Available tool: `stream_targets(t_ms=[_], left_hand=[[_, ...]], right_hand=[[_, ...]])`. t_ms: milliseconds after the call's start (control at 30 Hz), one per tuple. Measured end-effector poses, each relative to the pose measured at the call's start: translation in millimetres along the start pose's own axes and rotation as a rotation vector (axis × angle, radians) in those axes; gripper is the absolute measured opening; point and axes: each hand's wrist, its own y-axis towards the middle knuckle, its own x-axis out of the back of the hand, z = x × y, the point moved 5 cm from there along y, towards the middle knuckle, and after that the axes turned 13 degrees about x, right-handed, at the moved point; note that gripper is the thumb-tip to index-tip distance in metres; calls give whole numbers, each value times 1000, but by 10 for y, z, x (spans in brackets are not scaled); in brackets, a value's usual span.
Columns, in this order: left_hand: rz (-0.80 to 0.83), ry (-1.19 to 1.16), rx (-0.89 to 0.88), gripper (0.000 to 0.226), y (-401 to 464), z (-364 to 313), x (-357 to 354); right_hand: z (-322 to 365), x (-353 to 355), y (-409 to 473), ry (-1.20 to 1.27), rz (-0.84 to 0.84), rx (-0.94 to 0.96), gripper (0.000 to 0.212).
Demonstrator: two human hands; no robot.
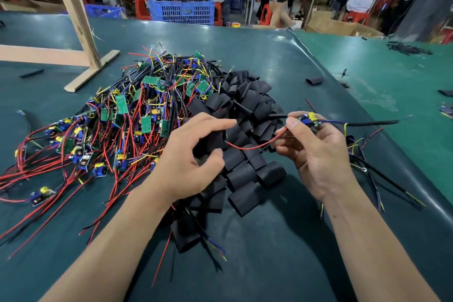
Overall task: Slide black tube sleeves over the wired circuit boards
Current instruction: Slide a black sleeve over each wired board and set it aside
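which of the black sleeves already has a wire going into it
The black sleeve gripped in the left hand: a red wire from the board in the right hand enters it. The others lie loose.

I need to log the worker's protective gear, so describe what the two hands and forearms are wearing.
Nothing is worn: the left hand and right hand are bare, without gloves, rings or finger cots. Both forearms are uncovered right down to the bottom edge of the picture, with no sleeves, watch or wrist strap visible.
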Motion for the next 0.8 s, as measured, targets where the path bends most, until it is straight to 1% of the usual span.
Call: stream_targets(t_ms=[267,467,600,667,800], left_hand=[[56,-4,-2,47,-25,-11,-63],[101,22,20,44,-25,-2,-120],[86,70,16,51,-26,-11,-143],[67,71,18,46,-19,-6,-145],[9,64,10,22,1,24,-136]], right_hand=[[-21,34,-3,-30,-87,3,6],[11,8,-28,-76,-124,118,6],[54,9,-51,-92,-149,182,7],[81,-7,-60,-122,-140,218,7],[121,-56,-81,-132,-111,247,9]])
